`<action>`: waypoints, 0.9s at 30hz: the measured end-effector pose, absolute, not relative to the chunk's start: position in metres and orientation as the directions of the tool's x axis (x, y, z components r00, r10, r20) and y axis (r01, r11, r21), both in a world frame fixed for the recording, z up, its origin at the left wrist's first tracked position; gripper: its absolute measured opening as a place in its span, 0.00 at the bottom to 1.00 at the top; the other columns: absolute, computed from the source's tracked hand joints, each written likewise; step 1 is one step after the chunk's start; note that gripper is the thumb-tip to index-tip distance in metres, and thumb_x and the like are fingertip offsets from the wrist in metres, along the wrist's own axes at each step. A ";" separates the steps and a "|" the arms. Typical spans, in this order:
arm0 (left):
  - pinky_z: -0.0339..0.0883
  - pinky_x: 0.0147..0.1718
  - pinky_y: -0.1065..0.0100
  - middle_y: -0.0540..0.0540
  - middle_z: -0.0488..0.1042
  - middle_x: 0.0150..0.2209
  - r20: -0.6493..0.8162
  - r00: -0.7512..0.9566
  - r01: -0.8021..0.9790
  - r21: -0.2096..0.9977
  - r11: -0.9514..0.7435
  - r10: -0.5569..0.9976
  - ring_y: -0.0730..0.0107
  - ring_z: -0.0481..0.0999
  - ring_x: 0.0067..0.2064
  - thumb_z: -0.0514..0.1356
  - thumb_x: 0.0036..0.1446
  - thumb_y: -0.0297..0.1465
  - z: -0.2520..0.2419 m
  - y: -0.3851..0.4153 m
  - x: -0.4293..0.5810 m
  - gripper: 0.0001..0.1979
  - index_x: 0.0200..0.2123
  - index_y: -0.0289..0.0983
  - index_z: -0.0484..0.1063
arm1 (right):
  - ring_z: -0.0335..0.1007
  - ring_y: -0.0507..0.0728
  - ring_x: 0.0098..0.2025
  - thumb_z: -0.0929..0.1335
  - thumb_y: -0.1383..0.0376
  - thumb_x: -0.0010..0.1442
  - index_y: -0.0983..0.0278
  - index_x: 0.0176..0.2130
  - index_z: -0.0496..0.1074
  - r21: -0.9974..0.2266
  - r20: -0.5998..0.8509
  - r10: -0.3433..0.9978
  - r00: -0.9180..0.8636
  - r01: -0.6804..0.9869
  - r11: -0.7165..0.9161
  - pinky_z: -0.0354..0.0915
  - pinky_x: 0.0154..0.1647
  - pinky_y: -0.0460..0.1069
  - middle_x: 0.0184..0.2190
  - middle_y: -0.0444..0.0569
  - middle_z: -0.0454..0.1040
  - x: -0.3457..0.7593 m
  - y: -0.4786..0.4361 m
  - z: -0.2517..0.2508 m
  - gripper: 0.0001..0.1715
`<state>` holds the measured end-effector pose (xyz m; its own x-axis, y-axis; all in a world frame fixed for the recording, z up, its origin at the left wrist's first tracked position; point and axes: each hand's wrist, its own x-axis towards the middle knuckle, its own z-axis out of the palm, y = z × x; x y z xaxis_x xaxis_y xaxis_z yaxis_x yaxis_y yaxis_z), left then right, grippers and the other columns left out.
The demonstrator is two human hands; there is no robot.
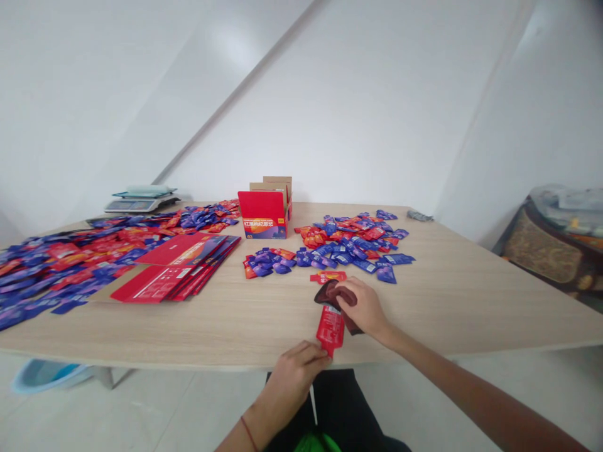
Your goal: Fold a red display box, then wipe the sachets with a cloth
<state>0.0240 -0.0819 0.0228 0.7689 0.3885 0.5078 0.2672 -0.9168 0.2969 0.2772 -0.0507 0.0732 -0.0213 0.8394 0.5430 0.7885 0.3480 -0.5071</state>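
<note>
At the table [447, 301], curled hands [298, 371] [365, 307] hold a red pouch [331, 325] and brown cloth [331, 294].

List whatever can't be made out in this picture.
All in the head view:
Near red pouch, far end: covered by the brown cloth.
Red box, inside: blocked by its own front.
Blue basin, far part: hidden by the table.
Pouch's fine print: too small, blurred.

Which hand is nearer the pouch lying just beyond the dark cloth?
The right hand, gripping the dark cloth just short of that pouch. The left hand is farther, at the near edge of the table.
</note>
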 end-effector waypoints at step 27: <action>0.69 0.55 0.65 0.44 0.80 0.50 0.395 0.889 0.103 0.319 -0.942 0.231 0.65 0.78 0.52 0.52 0.75 0.33 0.039 -0.040 0.014 0.15 0.52 0.42 0.80 | 0.68 0.59 0.48 0.71 0.70 0.60 0.57 0.41 0.77 -0.265 0.354 0.842 -0.407 0.820 0.508 0.62 0.50 0.53 0.42 0.47 0.75 0.253 -0.068 0.047 0.10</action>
